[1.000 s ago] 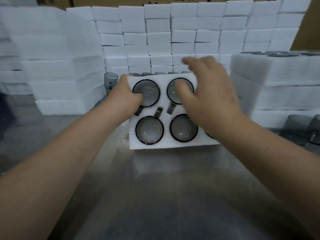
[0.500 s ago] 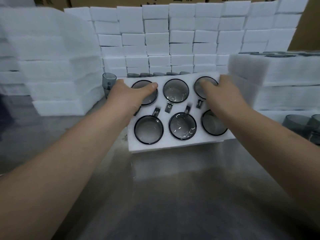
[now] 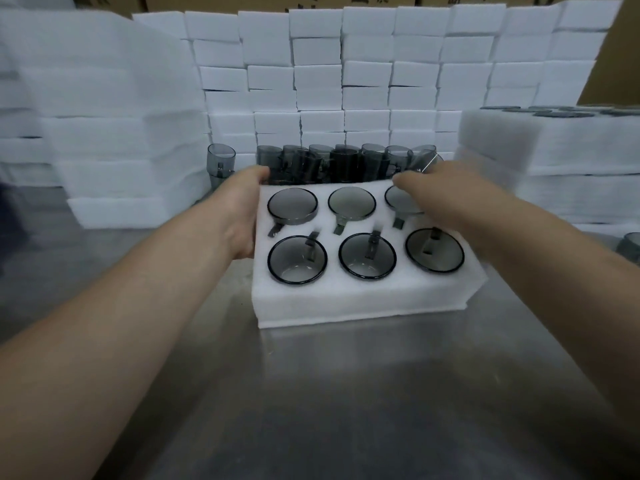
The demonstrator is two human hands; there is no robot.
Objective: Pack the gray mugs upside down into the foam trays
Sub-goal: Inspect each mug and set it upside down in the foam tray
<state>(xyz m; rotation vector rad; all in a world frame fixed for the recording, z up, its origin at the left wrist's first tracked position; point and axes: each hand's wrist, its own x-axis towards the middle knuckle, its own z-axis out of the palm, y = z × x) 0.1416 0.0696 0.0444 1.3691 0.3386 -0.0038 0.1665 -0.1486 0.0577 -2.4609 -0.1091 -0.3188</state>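
the left hand [image 3: 242,209] grips the foam tray [image 3: 363,299] at its left edge, thumb over the far corner. all six wells hold gray mugs [image 3: 367,256], so this tray, mid-bench, looks finished. the right hand [image 3: 440,192] reaches over the far right corner; blur hides its grip. loose mugs [image 3: 343,164] wait toward the bench's far edge, so more trays probably remain.

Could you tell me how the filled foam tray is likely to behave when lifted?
The foam tray looks thick, so it probably stays fairly stiff, perhaps sagging slightly. Six gray mugs fill it, so likely heavier than it looks. They sit deep in snug holes, so probably won't slide.
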